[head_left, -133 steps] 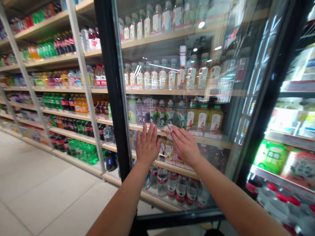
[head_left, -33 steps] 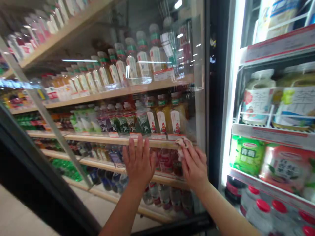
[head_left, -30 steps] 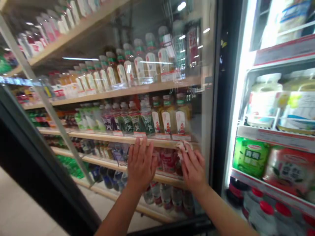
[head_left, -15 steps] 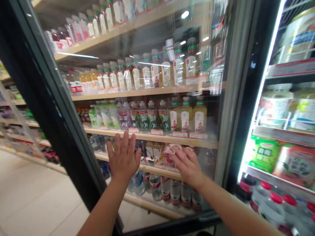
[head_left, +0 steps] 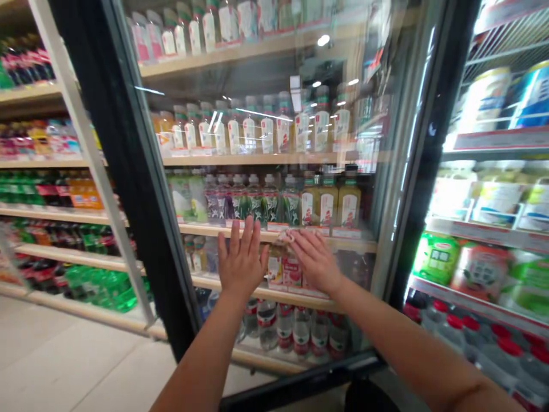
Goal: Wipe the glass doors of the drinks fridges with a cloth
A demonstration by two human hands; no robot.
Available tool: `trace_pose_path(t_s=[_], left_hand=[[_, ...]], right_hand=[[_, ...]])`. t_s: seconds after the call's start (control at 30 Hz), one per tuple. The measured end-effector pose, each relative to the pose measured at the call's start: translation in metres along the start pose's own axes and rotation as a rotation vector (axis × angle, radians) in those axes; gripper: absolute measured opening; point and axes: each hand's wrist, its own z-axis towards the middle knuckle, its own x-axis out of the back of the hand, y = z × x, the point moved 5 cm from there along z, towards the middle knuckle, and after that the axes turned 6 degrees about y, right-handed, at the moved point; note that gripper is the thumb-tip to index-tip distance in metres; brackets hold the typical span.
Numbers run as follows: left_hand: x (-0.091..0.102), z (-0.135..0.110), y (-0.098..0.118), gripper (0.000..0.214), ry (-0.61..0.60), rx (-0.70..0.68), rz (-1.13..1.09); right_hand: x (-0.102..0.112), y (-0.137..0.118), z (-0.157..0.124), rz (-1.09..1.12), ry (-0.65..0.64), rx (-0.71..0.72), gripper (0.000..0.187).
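A glass cooler door [head_left: 343,86] in a black frame stands swung out in front of me. My left hand [head_left: 241,260] lies flat on the glass with fingers spread. Just to its right, my right hand [head_left: 315,260] presses a small crumpled cloth [head_left: 286,235] against the same pane, fingers stretched over it. Through the glass I see wooden shelves with rows of bottled drinks [head_left: 266,197].
The open cooler [head_left: 484,229] at the right is lit, with tubs, green packs and red-capped bottles on its shelves. Long drink shelves [head_left: 55,212] run along the left aisle. Pale floor tiles [head_left: 64,366] lie at lower left. The door's black left edge [head_left: 128,171] crosses the view.
Both hands stay on the glass and have slid left and a little up across the pane. The door frame's left edge has come further into view.
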Motion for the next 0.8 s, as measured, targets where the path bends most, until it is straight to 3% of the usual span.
trace_pose_path(t_s=[0.1, 0.17, 0.37, 0.5, 0.6, 0.8], left_hand=[[0.001, 0.0, 0.0, 0.085, 0.02, 0.013, 0.011], [0.001, 0.0, 0.0, 0.085, 0.022, 0.024, -0.004], [0.003, -0.001, 0.001, 0.084, 0.007, 0.025, -0.032], [0.003, -0.002, 0.001, 0.084, 0.012, 0.025, -0.016], [0.003, -0.002, 0.0, 0.085, 0.003, 0.038, -0.028], [0.003, -0.002, 0.0, 0.085, -0.023, 0.048, -0.042]], right_hand=[[0.004, 0.025, 0.035, -0.04, 0.136, -0.163, 0.066], [0.003, 0.027, 0.04, -0.027, 0.178, -0.204, 0.067], [-0.01, -0.027, -0.008, 0.129, 0.008, 0.043, 0.067], [0.001, 0.013, 0.026, 0.03, 0.165, -0.215, 0.065], [0.005, 0.029, 0.039, -0.025, 0.23, -0.291, 0.066], [-0.003, -0.012, -0.003, 0.076, 0.016, -0.004, 0.067]])
